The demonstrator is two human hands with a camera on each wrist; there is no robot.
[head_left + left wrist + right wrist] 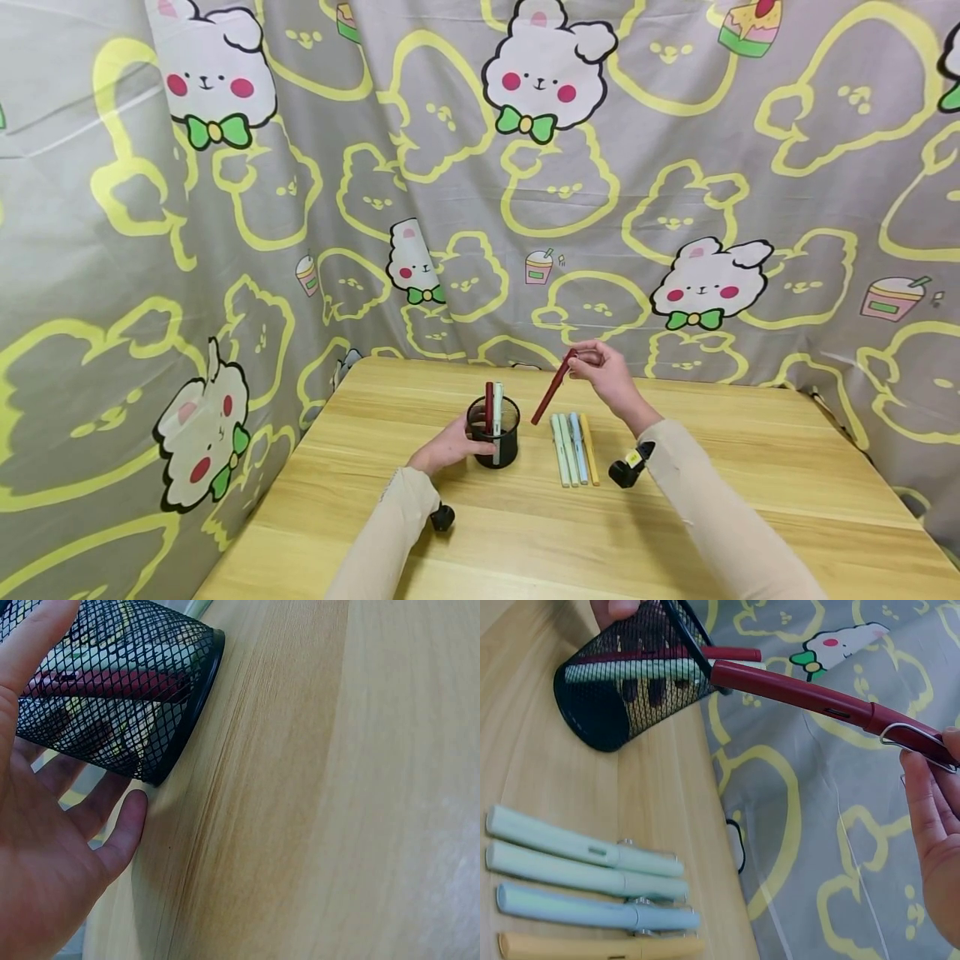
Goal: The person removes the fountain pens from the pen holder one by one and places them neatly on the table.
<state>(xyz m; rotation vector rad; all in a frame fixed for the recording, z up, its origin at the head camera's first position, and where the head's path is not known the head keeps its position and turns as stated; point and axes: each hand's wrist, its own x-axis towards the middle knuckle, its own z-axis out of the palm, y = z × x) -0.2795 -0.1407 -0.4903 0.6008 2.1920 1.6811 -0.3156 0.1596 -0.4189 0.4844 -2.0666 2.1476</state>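
A black mesh pen holder (504,454) stands upright on the table, with a dark red pen (489,407) and a pale green pen (498,400) in it. My left hand (448,446) holds the holder from its left side, thumb across the front and fingers behind. Above the table, to the right of the holder, my right hand (606,379) pinches another dark red pen (795,694) near its clip end. That pen slants, its lower end pointing down and left, and is apart from the holder in the head view.
Two pale green pens (547,836), a light blue pen (570,906) and a yellow pen (592,947) lie side by side right of the holder. The wooden table (750,467) ends at a patterned grey curtain (465,208) behind and to the left.
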